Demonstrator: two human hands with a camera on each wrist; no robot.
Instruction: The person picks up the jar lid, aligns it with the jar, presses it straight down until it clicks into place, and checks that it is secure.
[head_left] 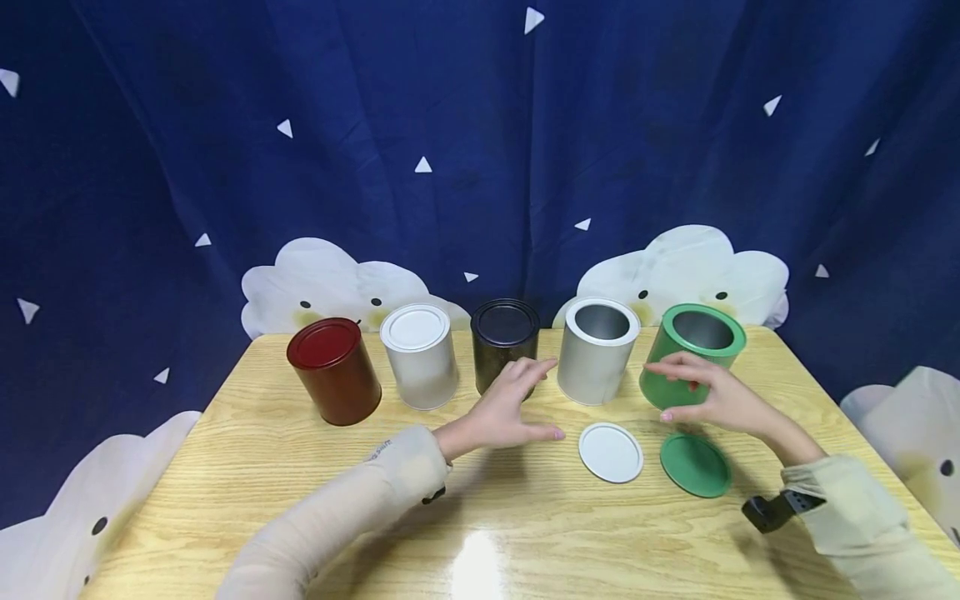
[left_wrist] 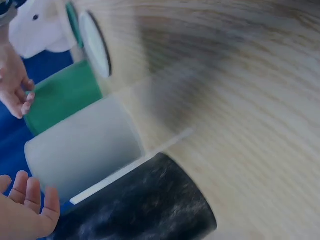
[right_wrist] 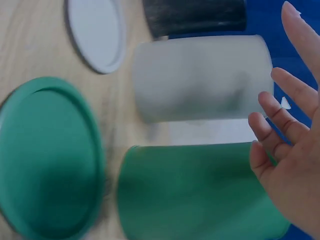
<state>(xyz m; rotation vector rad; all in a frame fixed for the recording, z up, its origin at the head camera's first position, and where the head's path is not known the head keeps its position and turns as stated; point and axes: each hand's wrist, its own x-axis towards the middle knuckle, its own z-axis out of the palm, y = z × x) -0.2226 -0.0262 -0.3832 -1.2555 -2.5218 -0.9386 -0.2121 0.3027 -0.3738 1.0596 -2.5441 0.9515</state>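
Nearest the camera, a pale sleeve led from the near left to the left hand, thumb and fingers wide apart and holding nothing, in front of the black can. The right hand was wide and empty too, before the green can at the far right of the table; whether they touched I could not tell. Reaching farther might have nudged that can — the fingers looked close to its rim. On the near side lay the green lid, the white lid just left of it; a poor pinch on such thin edges could have sent either skidding. Between the hands stood the lidless white can — a sideways sweep might have tipped it. Farther left, the lidded white can and red can seemed safer.
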